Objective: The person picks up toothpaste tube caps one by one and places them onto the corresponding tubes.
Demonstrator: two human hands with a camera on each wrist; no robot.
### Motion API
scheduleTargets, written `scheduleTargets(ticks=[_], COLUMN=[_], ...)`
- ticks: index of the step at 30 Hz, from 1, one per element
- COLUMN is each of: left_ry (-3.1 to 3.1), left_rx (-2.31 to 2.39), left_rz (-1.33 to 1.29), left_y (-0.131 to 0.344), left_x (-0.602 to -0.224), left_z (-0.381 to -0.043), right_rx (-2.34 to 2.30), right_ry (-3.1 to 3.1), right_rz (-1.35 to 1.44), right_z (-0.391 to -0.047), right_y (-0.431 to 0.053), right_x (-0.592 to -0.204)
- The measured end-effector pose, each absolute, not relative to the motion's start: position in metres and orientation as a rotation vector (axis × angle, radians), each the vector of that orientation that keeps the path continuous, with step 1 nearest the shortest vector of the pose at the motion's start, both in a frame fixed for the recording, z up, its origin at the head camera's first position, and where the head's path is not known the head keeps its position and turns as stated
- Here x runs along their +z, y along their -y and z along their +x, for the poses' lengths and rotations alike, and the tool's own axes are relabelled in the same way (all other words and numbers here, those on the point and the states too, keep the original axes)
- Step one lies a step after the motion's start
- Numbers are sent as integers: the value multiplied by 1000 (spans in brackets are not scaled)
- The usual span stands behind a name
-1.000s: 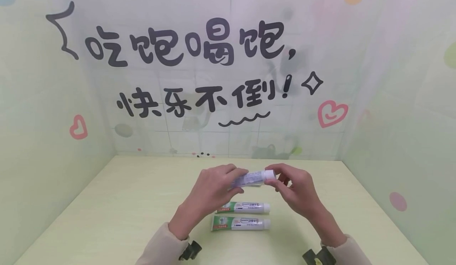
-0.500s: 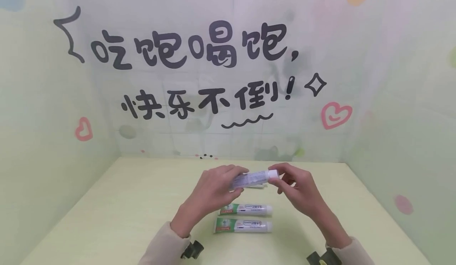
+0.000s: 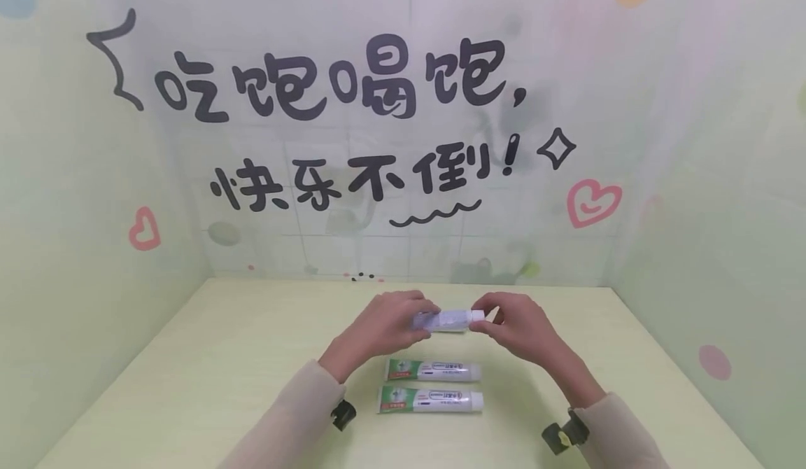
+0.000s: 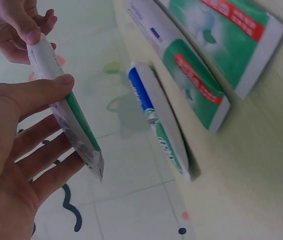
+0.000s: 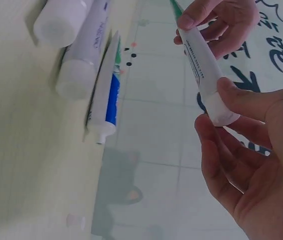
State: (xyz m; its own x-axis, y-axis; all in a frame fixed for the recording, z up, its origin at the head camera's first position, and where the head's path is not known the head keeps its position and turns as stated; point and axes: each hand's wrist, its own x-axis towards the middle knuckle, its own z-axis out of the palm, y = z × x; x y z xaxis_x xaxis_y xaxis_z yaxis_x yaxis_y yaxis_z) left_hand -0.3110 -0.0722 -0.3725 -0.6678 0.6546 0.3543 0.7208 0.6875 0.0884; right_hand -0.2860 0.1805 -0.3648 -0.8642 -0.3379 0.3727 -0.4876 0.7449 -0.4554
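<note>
Head view. One toothpaste tube (image 3: pixel 452 320), pale side showing, is hanging raised above the far part of the table (image 3: pixel 220 378). Left hand (image 3: pixel 390 323): pinching the tube's body. Right hand (image 3: pixel 521 327): pinching the white cap (image 3: pixel 478 316) between thumb and finger. Handling note, by judgement: the left hand is serving best by steadying without squeezing, the soft body likely giving under pressure; the right fingertips should be bearing on the cap alone, in line with the tube. Stock nearer the person: a first green-and-white tube (image 3: pixel 432 370) and a second green-and-white tube (image 3: pixel 430 400) are lying parallel, apart. Difference from half a second ago: the held tube is sitting more level, its cap end lower; both hands are keeping their ends; the lying pair is staying put.

Left wrist view. The left thumb is pressing across the body, fingers supporting behind; the flat crimped end (image 4: pixel 96 167) is projecting past them. A blue-and-green tube (image 4: pixel 159 120) is lying beside the pair.

Right wrist view. The right thumb is pressing the cap's side, a fingertip meeting it opposite. The blue-and-green tube is showing a narrow tip; whether capped, unclear.
</note>
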Motion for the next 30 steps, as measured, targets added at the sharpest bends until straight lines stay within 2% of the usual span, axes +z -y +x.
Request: scheduleTargets(ticks=[13,30], left_ry=[2920,2977], left_rx=[-402,-290], left_rz=[-1159,-1120], left_y=[60,57], left_x=[-420,-428], left_z=[-354,-348], right_rx=[569,581], right_ry=[2997,3127], right_rz=[635,610], right_z=[-333,-331], right_y=[-173,-170], right_x=[-407,-416])
